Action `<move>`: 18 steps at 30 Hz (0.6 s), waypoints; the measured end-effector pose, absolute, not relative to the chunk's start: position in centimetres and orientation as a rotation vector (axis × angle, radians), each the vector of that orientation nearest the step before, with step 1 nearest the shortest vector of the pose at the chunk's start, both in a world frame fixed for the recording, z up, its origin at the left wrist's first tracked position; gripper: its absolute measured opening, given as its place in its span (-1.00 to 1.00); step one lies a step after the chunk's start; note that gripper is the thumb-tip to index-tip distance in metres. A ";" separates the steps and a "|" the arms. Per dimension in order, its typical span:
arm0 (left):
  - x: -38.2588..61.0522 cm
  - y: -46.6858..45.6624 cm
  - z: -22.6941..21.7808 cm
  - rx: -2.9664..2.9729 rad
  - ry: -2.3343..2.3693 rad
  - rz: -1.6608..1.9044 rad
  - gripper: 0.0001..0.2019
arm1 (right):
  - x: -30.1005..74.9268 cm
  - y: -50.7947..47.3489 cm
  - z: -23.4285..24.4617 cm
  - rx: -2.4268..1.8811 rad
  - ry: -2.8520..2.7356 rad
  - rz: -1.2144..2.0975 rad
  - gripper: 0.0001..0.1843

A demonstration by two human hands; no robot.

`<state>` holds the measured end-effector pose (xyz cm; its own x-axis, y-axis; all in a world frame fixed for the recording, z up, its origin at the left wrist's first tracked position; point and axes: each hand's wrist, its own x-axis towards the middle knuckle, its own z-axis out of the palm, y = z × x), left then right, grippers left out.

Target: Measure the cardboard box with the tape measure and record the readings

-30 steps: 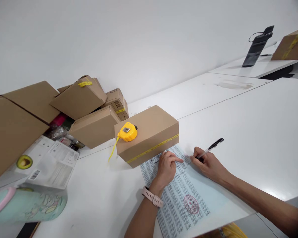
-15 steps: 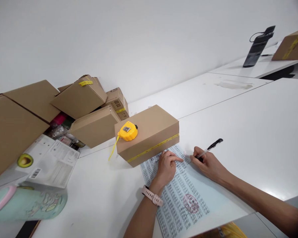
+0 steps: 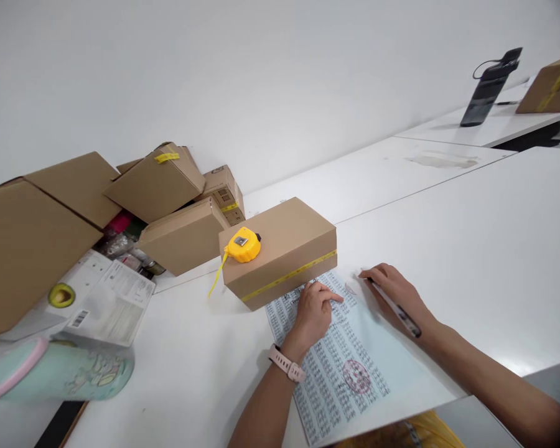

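Observation:
My left hand (image 3: 313, 311) lies on a printed pale blue sheet (image 3: 336, 361), its fingers stretched toward the right and holding nothing. A light pink watch strap circles that wrist. At the sheet's upper right, my right hand (image 3: 394, 292) is closed round a pen (image 3: 399, 311), whose dark end slants back over the wrist. Dense rows of text cover much of the paper, with a round red stamp (image 3: 357, 377) low down and a small red mark near the top right. Touching the sheet's top edge is a closed cardboard box (image 3: 284, 239), with a yellow tape measure (image 3: 244, 244) on it.
Several cardboard boxes (image 3: 156, 183) are piled at the left against the wall. A white package with an avocado picture (image 3: 107, 298) and a mint green bottle (image 3: 74, 370) lie before them. At the far right stand a dark bottle (image 3: 488, 90) and another box (image 3: 550, 87).
My right hand has lifted slightly up and right from the writing spot. The pen has swung from pointing up and right to lying back along the hand. My left hand stays put.

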<state>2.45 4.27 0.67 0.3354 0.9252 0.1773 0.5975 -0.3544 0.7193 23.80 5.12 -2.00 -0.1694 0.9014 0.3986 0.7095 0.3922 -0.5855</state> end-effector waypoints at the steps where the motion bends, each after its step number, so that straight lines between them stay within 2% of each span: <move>1: 2.4 3.7 1.6 2.071 1.319 0.811 -0.59 | 23.9 5.3 -2.3 -1.368 -1.997 0.307 -0.72; 3: 1.7 2.8 4.0 2.093 1.330 0.960 -0.66 | 23.9 5.7 -2.9 -1.374 -2.028 0.254 -0.59; 5: 0.3 2.3 6.8 2.131 1.439 1.289 -0.73 | 23.8 5.9 -3.3 -1.389 -2.007 0.208 -0.50; 7: -1.8 3.0 9.4 2.147 1.692 1.654 -0.82 | 23.8 6.0 -3.5 -1.418 -1.969 0.171 -0.47; 8: -2.8 3.7 10.4 2.110 1.866 1.706 -0.85 | 23.8 6.1 -3.5 -1.433 -1.945 0.165 -0.48; 9: -3.8 4.5 11.2 2.036 2.027 1.678 -0.79 | 23.9 6.1 -3.5 -1.444 -1.920 0.163 -0.50; 10: -4.7 5.5 11.8 1.949 2.118 1.592 -0.64 | 23.9 6.1 -3.5 -1.450 -1.900 0.165 -0.52; 13: -6.3 7.4 12.7 1.716 2.118 1.453 -0.35 | 24.1 5.8 -3.3 -1.422 -1.831 0.161 -0.60; 15: -6.3 7.3 13.2 1.661 2.043 1.497 -0.33 | 24.0 5.4 -2.4 -1.375 -1.711 0.131 -0.65; 18: -5.2 4.8 14.4 1.627 1.808 1.553 -0.48 | 23.2 4.5 0.8 -1.289 -1.480 0.227 -0.71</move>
<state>-5.21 4.84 14.40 -0.3422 0.8312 0.4383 0.5587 -0.1951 0.8061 23.21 4.48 0.82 0.1996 0.7867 0.5841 0.5756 0.3883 -0.7197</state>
